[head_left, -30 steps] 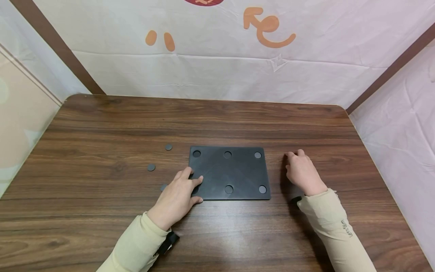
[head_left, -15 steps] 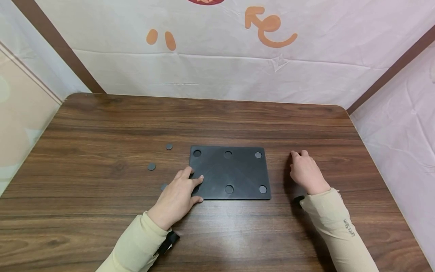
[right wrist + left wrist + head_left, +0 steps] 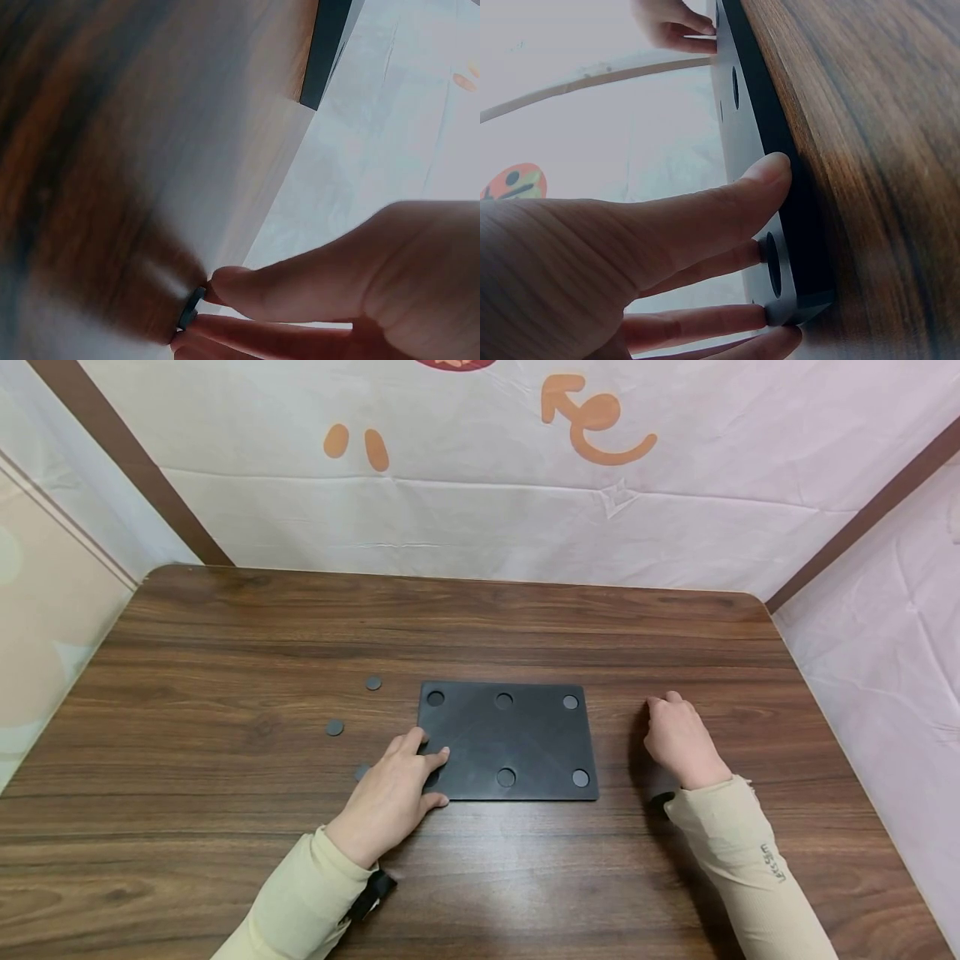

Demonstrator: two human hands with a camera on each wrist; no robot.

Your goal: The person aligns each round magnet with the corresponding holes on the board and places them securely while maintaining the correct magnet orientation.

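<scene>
A flat black rectangular board [image 3: 480, 739] with several round recesses lies on the table. My left hand [image 3: 386, 797] rests on its near left corner, thumb against the front edge and fingers spread over the top and left side. The two right-hand recesses look lighter grey than the others. To the right of the board, my right hand [image 3: 682, 739] pinches a small dark disc [image 3: 192, 306] between thumb and fingers, at the tabletop. In the head view this disc is hidden by the hand.
Left of the board lie loose grey discs: one farther back [image 3: 373, 683], a middle disc [image 3: 334, 727] and a near disc [image 3: 362, 772] partly covered by my left hand. The wood-grain table [image 3: 225, 693] meets a pale printed curtain [image 3: 480, 535] at its far edge.
My right hand has shifted slightly to the right, away from the board, its fingers staying low at the table. The left hand and the board have kept their places.
</scene>
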